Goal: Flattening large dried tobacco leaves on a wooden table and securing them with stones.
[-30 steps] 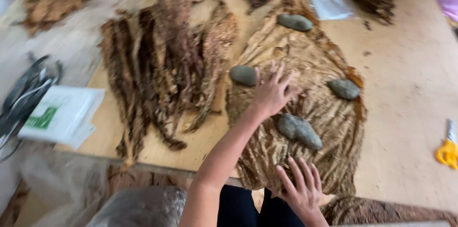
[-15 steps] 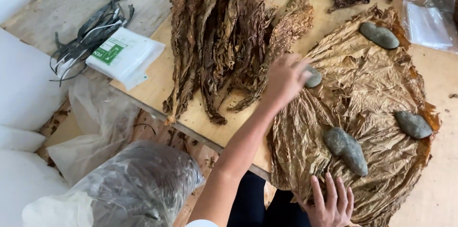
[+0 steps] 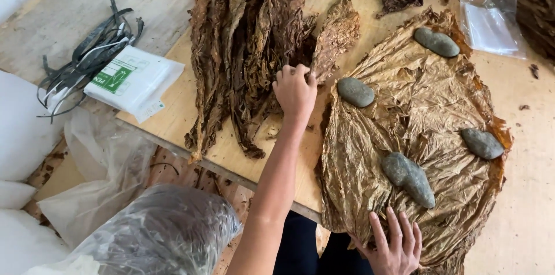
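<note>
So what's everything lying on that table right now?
flattened leaf: one, golden-brown, spread wide at the right
stones: four, grey, resting on the flattened leaf
dried leaves: a pile, dark brown, centre of the wooden board
white packet: one, left of the pile
dark straps: a bundle, far left
clear bags: top right
plastic-wrapped bundle: bottom left
left hand: on the dried leaves
right hand: flat on the flattened leaf's near edge

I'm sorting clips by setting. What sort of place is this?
Probably a small leaf-processing workshop, perhaps for tobacco. Dried brown leaves are heaped on a wooden worktable, flattened leaves are weighted with stones, and the left hand grips the heap.
</note>
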